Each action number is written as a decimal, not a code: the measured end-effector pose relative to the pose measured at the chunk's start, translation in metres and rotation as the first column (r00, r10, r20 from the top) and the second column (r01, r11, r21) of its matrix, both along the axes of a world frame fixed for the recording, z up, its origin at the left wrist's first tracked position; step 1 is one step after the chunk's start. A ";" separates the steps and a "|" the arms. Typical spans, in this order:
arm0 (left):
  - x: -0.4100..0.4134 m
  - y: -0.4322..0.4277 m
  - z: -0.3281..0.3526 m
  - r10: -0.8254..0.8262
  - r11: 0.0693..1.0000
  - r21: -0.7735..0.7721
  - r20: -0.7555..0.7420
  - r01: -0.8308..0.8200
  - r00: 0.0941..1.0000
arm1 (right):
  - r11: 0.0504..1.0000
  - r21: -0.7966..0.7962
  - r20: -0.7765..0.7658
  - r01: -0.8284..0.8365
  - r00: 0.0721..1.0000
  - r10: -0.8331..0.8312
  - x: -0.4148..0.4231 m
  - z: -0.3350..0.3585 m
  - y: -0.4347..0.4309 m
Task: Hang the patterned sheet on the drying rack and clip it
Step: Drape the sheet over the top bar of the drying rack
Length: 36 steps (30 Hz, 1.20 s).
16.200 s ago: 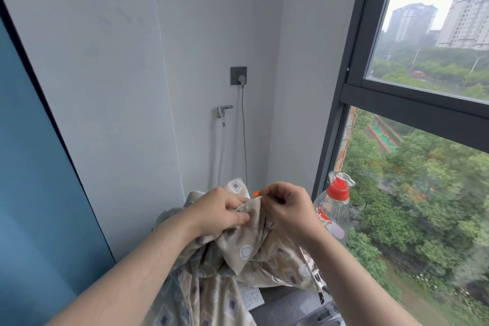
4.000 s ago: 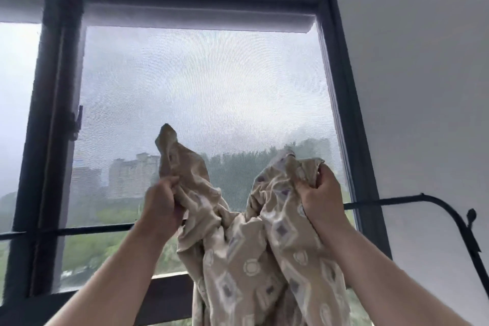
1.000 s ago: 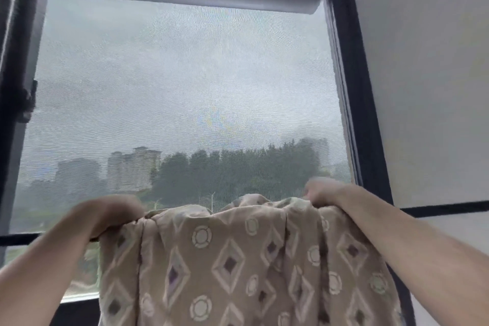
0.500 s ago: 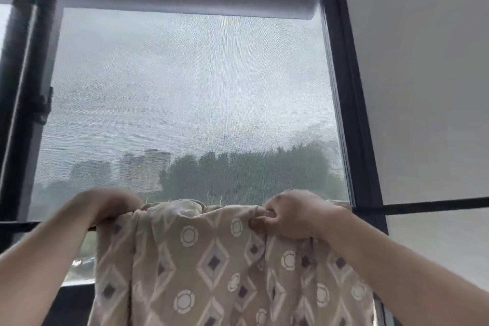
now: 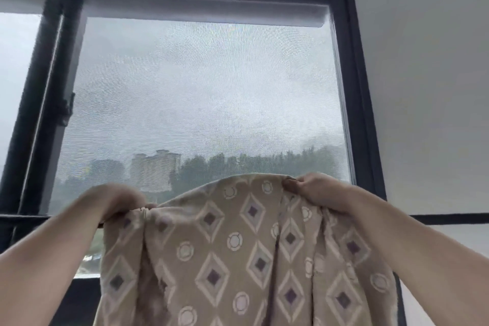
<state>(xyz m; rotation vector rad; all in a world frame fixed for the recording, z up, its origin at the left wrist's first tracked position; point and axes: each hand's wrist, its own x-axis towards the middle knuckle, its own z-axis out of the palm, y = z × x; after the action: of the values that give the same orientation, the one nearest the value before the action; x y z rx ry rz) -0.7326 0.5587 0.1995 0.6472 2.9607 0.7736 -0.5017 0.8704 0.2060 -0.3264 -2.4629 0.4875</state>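
Observation:
The beige patterned sheet [image 5: 232, 254], printed with diamonds and circles, hangs down in front of me in folds. My left hand [image 5: 116, 200] grips its top edge at the left, level with the black rack bar [image 5: 449, 218]. My right hand [image 5: 315, 189] pinches the top edge at the right and holds it lifted in an arch above the bar's height. The bar shows only at the right and far left; the sheet and my arms hide its middle. No clip is visible.
A black-framed window [image 5: 354, 87] with a grey mesh screen [image 5: 201, 92] fills the view behind the sheet. A white wall [image 5: 428, 87] stands to the right. The window latch [image 5: 67, 108] sits on the left frame.
My right hand has moved right and up along the top edge, lifting the sheet into an arch. My left hand stays at the left end, and the view has tilted slightly.

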 end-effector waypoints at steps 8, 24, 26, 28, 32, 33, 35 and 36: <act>0.002 -0.010 0.002 0.032 0.991 -0.134 0.096 -0.019 0.995 | 0.988 0.134 0.428 0.078 0.895 -0.129 -0.011 -0.003 0.026; 0.019 -0.011 0.001 0.098 0.993 -0.066 0.046 -0.095 0.994 | 0.885 0.446 0.208 -0.131 0.977 0.040 -0.023 -0.034 -0.121; 0.007 -0.008 -0.006 0.074 0.997 -0.009 -0.152 -0.076 0.986 | 0.899 0.426 0.185 -0.103 0.982 0.024 -0.030 -0.035 -0.117; -0.004 -0.014 -0.014 0.140 0.989 0.092 -0.367 -0.114 0.920 | 0.906 0.415 0.174 -0.076 0.985 0.003 -0.038 -0.037 -0.114; -0.019 -0.032 -0.019 0.104 0.970 0.240 -0.500 0.022 0.860 | 0.924 0.383 0.155 0.000 0.986 -0.065 -0.050 -0.038 -0.108; -0.023 -0.035 -0.021 0.097 0.956 0.286 -0.508 0.061 0.856 | 0.927 0.375 0.163 0.020 0.983 -0.087 -0.053 -0.038 -0.109; -0.027 -0.043 -0.031 0.107 0.908 0.396 -0.529 0.133 0.842 | 0.940 0.335 0.195 0.061 0.972 -0.133 -0.060 -0.037 -0.111; -0.027 -0.047 -0.041 0.121 0.869 0.460 -0.555 0.183 0.823 | 0.948 0.308 0.216 0.086 0.964 -0.158 -0.063 -0.036 -0.112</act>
<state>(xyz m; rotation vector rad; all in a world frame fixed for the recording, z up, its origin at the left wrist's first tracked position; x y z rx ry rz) -0.7596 0.5118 0.1585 1.1304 3.2381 1.6370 -0.5650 0.7580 0.1704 -0.4310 -2.6781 0.0220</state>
